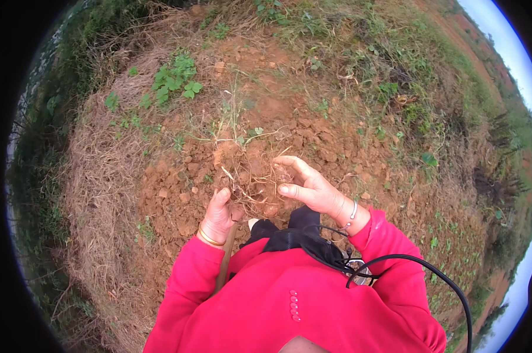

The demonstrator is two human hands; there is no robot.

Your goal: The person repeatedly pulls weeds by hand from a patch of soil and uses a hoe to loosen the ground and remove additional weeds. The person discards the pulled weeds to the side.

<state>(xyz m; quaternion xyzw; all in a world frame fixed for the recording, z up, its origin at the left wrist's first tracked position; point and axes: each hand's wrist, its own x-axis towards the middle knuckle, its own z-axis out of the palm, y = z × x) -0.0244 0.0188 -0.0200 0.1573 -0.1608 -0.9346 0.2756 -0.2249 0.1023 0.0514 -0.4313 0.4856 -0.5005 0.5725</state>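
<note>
Roots (246, 189) tangle over soil (182, 225) between the right hand (313, 187), curled on them, and the left hand (219, 216), whose grip I can't tell; handling them seems the step, calling next for a light pinch.

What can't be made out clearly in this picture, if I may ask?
All in the head view:
- Tangle of stems: strands too fine and blurred against the soil to tell how firmly the left hand or right hand grips it.
- Stick: lower end hidden by the red top.
- Black cable: cut off by the bottom edge.
</note>
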